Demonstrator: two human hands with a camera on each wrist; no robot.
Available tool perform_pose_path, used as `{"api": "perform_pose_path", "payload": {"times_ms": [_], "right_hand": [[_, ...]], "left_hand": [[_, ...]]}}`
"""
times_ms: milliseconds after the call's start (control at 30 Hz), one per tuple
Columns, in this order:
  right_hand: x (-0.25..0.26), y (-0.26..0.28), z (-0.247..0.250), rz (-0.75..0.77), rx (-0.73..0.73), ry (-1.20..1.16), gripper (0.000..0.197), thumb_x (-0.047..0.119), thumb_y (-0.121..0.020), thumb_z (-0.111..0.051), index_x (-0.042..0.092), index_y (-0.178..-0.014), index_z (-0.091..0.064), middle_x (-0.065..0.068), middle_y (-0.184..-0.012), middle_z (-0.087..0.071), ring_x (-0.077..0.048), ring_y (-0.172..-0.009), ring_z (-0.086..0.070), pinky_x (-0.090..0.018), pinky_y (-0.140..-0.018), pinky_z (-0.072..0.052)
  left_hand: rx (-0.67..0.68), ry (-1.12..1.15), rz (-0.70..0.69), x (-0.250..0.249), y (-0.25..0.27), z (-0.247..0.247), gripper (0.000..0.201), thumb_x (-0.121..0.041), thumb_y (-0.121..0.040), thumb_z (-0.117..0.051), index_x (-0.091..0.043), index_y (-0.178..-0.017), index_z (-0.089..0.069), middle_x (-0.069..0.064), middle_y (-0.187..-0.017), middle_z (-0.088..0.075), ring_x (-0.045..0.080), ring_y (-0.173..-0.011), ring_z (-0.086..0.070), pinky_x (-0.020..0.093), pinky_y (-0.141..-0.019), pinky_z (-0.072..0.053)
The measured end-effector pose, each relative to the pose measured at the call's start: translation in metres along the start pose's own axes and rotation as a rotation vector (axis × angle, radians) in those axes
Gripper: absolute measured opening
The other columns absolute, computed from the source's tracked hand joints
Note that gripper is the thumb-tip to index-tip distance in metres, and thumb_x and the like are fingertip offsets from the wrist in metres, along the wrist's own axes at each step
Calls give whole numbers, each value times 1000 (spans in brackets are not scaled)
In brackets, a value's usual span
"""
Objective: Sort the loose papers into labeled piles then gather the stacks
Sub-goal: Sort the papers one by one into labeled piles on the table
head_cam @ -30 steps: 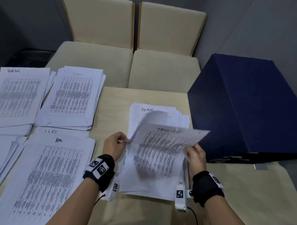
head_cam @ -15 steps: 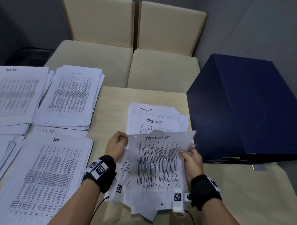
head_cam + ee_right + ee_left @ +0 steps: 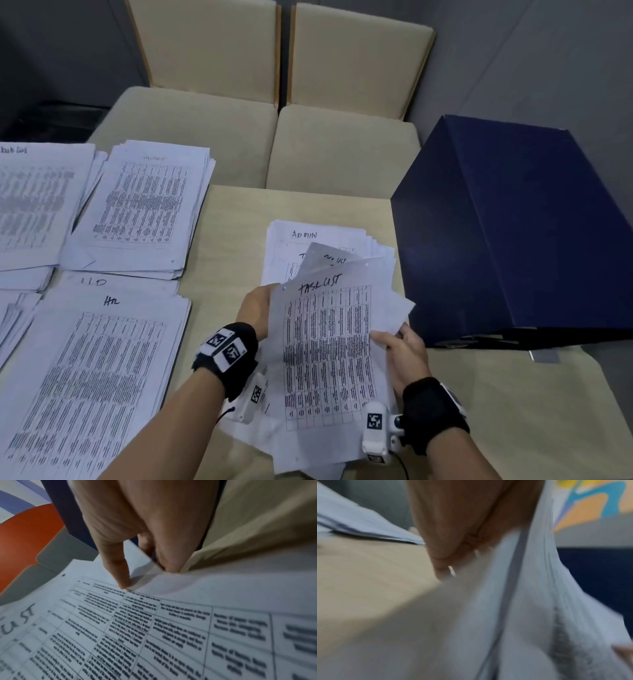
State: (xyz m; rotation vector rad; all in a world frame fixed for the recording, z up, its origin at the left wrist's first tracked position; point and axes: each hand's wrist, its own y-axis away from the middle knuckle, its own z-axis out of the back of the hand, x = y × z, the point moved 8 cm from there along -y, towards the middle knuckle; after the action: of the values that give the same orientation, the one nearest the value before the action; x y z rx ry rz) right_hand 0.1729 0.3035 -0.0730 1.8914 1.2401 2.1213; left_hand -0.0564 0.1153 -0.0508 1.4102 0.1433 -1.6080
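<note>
Two printed sheets headed "TASK LIST" (image 3: 325,342) are held up, tilted, over the loose pile (image 3: 308,236), whose top page reads "ADMIN". My left hand (image 3: 258,308) grips their left edge, and its fingers (image 3: 447,555) show curled on the paper (image 3: 522,601) in the left wrist view. My right hand (image 3: 399,346) pinches the right edge, with one finger (image 3: 120,574) pressed on the printed table (image 3: 154,628). Sorted piles lie at the left: "Task list" (image 3: 34,205), "Admin" (image 3: 147,205), "LLD" (image 3: 92,282) and "HR" (image 3: 96,377).
A large navy box (image 3: 513,233) stands on the table right of the loose pile, close to my right hand. Two beige chairs (image 3: 274,137) sit behind the table's far edge. Bare tabletop (image 3: 233,222) shows between the sorted piles and the loose pile.
A second "TASK LIST" sheet has come up behind the first. The held sheets have tilted more upright and shifted slightly left, and my right hand has slid lower along their right edge.
</note>
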Motion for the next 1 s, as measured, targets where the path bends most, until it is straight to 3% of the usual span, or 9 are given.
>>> {"api": "perform_pose_path", "payload": {"times_ms": [133,200,267,333,467,567,700,867,1000], "right_hand": [[-1,-4,1,4,-38,-42,38,-15,-78,-66,-3,-114,-64,-16,-111,-73,-31,-108,-67,-35,-94,-51],[-1,-5,-2,-7,-13,-46,24,-10,-76,-72,-4,-98,-65,-17,-102,-73,-30,-98,-68,-34,-89,-50],[5,-5,-4,29,-1,-1,22,1,-71,-79,1,-83,-61,-15,-87,-69,-26,-86,-66,-36,-86,-47],[13,-3,-6,74,-3,39,9,-3,-77,-74,2,-82,-67,-8,-93,-73,-20,-91,-68,-32,-88,-47],[24,-3,0,128,-58,69,18,-7,-88,-60,9,-81,-66,8,-85,-74,-17,-92,-66,-24,-79,-51],[18,-4,3,69,-47,92,16,-3,-81,-72,5,-93,-67,-8,-95,-76,-32,-96,-71,-41,-88,-55],[16,3,-15,17,67,199,24,-9,-80,-71,4,-100,-69,-10,-96,-77,-22,-88,-75,-25,-70,-56],[19,2,-12,20,-16,196,23,-1,-82,-72,7,-103,-72,-11,-102,-76,-27,-97,-71,-40,-91,-54],[41,7,-1,120,-112,86,19,0,-84,-67,6,-102,-68,-11,-99,-74,-24,-96,-67,-32,-82,-50]], "left_hand": [[59,166,-75,-6,14,9,38,14,-85,-54,-13,-59,-63,1,-64,-67,12,-59,-59,28,-63,-47],[87,279,-84,-5,14,14,32,23,-79,-57,-7,-71,-67,3,-74,-74,13,-69,-69,26,-68,-52],[59,311,-80,-1,11,19,26,17,-81,-63,-4,-95,-69,4,-90,-76,17,-84,-72,25,-72,-55],[-67,209,-32,9,4,27,25,9,-82,-67,-7,-102,-66,3,-97,-73,22,-94,-70,25,-75,-52],[-274,-273,93,27,-6,35,28,-21,-79,-77,-15,-97,-56,1,-90,-62,22,-84,-60,28,-71,-42],[-235,-416,109,40,-12,23,34,-25,-75,-77,-16,-92,-49,3,-87,-57,21,-76,-53,29,-61,-37],[-276,-357,90,53,-15,24,26,-19,-74,-74,-16,-78,-48,2,-77,-55,22,-68,-51,28,-53,-32],[-294,-217,112,70,-12,37,31,-28,-80,-78,-11,-69,-54,2,-68,-61,21,-63,-55,27,-54,-39],[-458,-313,52,56,-3,54,26,-28,-85,-71,-15,-72,-53,1,-71,-59,24,-67,-54,33,-60,-43]]}}
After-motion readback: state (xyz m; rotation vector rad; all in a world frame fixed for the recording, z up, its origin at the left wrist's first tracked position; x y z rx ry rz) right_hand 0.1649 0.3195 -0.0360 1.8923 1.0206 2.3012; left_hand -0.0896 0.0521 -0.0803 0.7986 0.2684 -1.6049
